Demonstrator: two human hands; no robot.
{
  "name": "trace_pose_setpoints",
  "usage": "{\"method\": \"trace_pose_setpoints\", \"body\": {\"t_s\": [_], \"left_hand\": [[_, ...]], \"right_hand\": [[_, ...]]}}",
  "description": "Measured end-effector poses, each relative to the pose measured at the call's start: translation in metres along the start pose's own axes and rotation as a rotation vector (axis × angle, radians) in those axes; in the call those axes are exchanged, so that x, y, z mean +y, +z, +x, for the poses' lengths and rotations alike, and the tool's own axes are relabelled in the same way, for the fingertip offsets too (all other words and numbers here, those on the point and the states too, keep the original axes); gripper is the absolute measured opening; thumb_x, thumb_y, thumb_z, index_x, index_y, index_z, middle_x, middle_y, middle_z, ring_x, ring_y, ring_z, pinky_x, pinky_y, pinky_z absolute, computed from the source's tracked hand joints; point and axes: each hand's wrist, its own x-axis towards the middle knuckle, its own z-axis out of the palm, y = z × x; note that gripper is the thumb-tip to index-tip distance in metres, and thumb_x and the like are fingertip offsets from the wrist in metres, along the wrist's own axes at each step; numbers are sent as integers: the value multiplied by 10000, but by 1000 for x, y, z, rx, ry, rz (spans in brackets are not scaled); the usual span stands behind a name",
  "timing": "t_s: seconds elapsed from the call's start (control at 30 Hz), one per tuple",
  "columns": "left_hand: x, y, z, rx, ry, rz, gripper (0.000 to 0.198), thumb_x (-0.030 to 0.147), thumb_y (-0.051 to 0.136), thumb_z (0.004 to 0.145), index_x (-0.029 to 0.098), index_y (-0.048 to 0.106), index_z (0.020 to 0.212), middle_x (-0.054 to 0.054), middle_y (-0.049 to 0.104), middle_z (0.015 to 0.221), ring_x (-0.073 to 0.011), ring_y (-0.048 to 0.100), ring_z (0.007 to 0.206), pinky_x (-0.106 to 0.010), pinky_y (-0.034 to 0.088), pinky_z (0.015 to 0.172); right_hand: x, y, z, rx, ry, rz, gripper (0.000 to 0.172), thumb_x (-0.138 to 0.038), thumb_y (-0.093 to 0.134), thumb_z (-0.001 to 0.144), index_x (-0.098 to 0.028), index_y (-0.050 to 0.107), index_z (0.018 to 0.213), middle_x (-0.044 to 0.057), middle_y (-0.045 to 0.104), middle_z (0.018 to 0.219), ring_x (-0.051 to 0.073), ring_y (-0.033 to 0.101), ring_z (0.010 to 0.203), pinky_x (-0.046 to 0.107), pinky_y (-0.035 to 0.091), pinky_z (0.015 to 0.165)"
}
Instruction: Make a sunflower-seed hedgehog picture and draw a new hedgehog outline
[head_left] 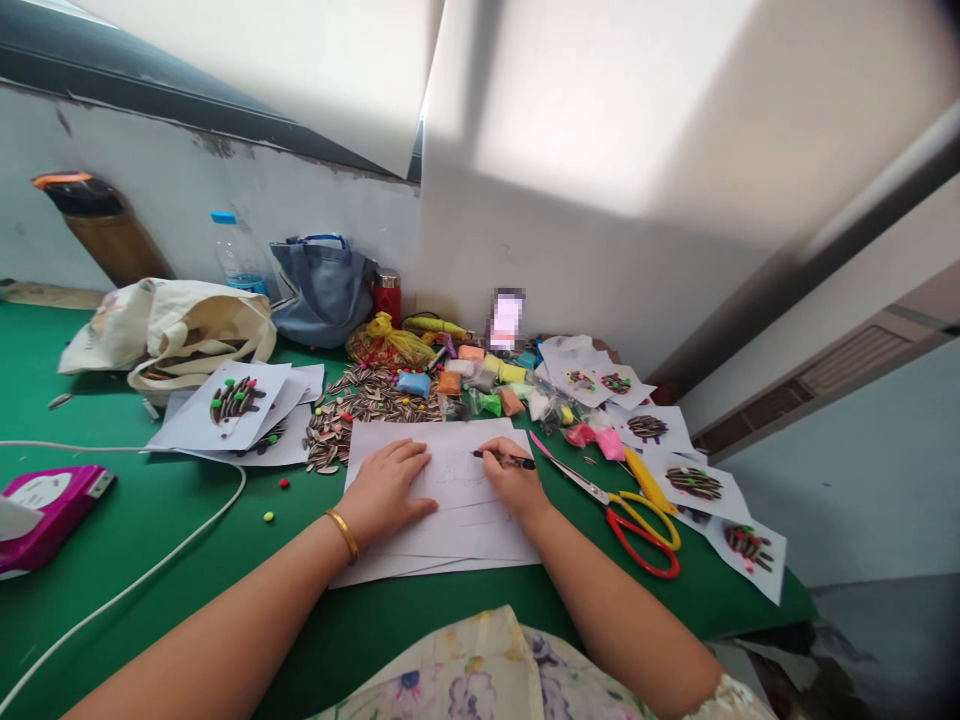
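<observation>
White sheets of paper (457, 540) lie stacked on the green table in front of me, with faint line drawing on the top one. My right hand (514, 480) grips a black pen (516, 461), its tip at the paper near the drawn lines. Flat on the left part of the paper rests my left hand (390, 490), fingers stretched out and holding nothing. Just behind the paper spreads a heap of striped sunflower seeds (375, 400). Scissors (607, 497) with one yellow and one red handle loop lie right of my right hand.
Packets of coloured clay (450, 383) stand behind the paper. Seed-decorated sheets lie left (232, 400) and right (694, 483). Bags (322, 290), a water bottle (238, 255) and a phone (506, 320) line the wall. A white cable (187, 540) crosses the left side near a magenta tissue pack (67, 520).
</observation>
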Motion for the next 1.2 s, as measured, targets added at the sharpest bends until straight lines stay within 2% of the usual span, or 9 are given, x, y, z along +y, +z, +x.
{"method": "trace_pose_setpoints", "body": {"t_s": [0.23, 0.47, 0.9, 1.2], "left_hand": [[-2, 3, 0, 10, 5, -11, 681, 502, 696, 713, 191, 583, 1308, -92, 501, 1439, -304, 385, 1357, -448, 286, 1133], [-2, 3, 1, 17, 2, -24, 679, 498, 699, 710, 187, 587, 1303, -96, 505, 1435, -304, 386, 1355, -449, 276, 1139], [-3, 3, 0, 24, 9, -43, 671, 501, 701, 708, 199, 590, 1297, -99, 507, 1432, -307, 387, 1355, -449, 270, 1139], [-5, 5, 0, 30, 9, -44, 671, 503, 704, 703, 208, 590, 1295, -94, 511, 1428, -311, 389, 1351, -447, 271, 1139]], "right_hand": [[-5, -1, -2, -28, 10, -21, 197, -266, 487, 784, -220, 673, 830, -9, 649, 719, 166, 572, 659, 265, 422, 623], [3, 0, 2, 17, 37, 39, 185, -276, 484, 767, -212, 657, 784, -2, 635, 686, 170, 557, 648, 264, 417, 595], [5, 1, 1, 4, 21, 2, 179, -255, 475, 756, -217, 649, 775, -11, 622, 656, 162, 540, 602, 261, 401, 558], [5, 1, 0, -21, 12, 5, 187, -260, 481, 763, -218, 660, 795, -10, 636, 681, 166, 563, 640, 263, 414, 590]]}}
